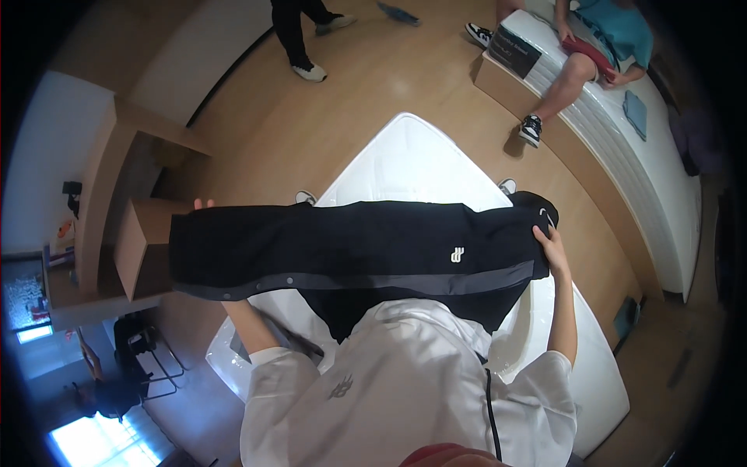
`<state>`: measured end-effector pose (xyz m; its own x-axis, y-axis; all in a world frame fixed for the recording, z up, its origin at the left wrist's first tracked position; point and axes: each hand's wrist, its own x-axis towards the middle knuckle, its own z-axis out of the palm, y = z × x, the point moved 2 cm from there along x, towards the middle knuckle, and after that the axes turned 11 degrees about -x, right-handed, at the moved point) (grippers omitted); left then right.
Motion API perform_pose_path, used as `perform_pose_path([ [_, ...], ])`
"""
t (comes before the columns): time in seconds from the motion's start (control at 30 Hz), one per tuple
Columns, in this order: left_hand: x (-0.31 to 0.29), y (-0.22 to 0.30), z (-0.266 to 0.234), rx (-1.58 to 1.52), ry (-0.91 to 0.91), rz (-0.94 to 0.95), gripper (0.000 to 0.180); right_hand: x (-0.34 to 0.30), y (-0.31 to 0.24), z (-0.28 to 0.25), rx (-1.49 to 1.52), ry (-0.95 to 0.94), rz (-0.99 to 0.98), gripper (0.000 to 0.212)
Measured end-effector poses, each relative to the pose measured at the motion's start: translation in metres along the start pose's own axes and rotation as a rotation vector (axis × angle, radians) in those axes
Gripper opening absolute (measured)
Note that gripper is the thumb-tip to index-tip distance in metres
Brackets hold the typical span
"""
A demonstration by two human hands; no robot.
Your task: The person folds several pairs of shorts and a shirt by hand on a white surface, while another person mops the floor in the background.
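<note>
The black pants (373, 241) are stretched out in front of the white top (420, 381). They go across the white mattress (401, 159), just on the near side of its far corner. I can't tell if they touch it. Their long way runs from left to right. One end sticks out past the mattress's left edge, and the end with the white cord (548, 218) sticks out past its right edge. A gray stripe (420, 282) runs along the side near the person, with round snaps (290, 280) toward the left end. More black cloth hangs below it.

The right hand (551, 251) pinches the cord end, with its thumb on the front. The left hand (204, 204) is mostly behind the other end. Only its fingertips poke up over the top, so I can't tell how it grips. The pants hide the middle of the mattress.

On the right, a person in a blue shirt (622, 35) holds a red cloth (587, 54) on a second mattress (595, 128). A folded blue cloth (635, 115) lies near its outer edge. A standing person's dark legs (289, 35) are at the top. On the left, a shelf (87, 261) has a little orange thing (66, 228) on it.
</note>
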<state>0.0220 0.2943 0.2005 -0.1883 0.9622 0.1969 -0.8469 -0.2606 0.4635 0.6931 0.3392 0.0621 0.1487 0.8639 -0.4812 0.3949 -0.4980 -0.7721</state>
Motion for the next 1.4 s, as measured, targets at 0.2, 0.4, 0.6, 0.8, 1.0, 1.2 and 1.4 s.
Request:
perform_pose_path([
  [0.2, 0.009, -0.132, 0.017, 1.346, -0.184, 0.145, 0.051, 0.020, 0.004, 0.008, 0.242, -0.059, 0.008, 0.035],
  [0.4, -0.060, -0.302, -0.043, 1.984, -0.414, -0.221, 0.062, 0.030, 0.024, 0.016, 0.263, 0.069, -0.041, 0.029],
  [0.6, -0.049, -0.297, -0.039, 2.001, -0.566, -0.244, 0.068, 0.026, 0.013, 0.004, 0.259, 0.104, -0.066, 0.030],
  [0.8, -0.055, -0.285, -0.057, 2.026, -0.640, -0.170, 0.072, 0.050, 0.032, -0.018, 0.160, 0.167, -0.152, 0.031],
  [1.0, -0.057, -0.292, -0.033, 2.031, -0.881, -0.209, 0.070, 0.038, 0.012, -0.056, 0.174, 0.206, -0.204, 0.033],
  [1.2, -0.043, -0.321, -0.033, 1.992, -0.913, -0.133, 0.072, 0.023, -0.024, -0.077, 0.066, 0.288, -0.334, 0.024],
  [1.4, -0.041, -0.333, -0.027, 1.955, -0.871, -0.091, 0.074, 0.011, -0.068, -0.067, -0.320, 0.391, -0.352, 0.033],
])
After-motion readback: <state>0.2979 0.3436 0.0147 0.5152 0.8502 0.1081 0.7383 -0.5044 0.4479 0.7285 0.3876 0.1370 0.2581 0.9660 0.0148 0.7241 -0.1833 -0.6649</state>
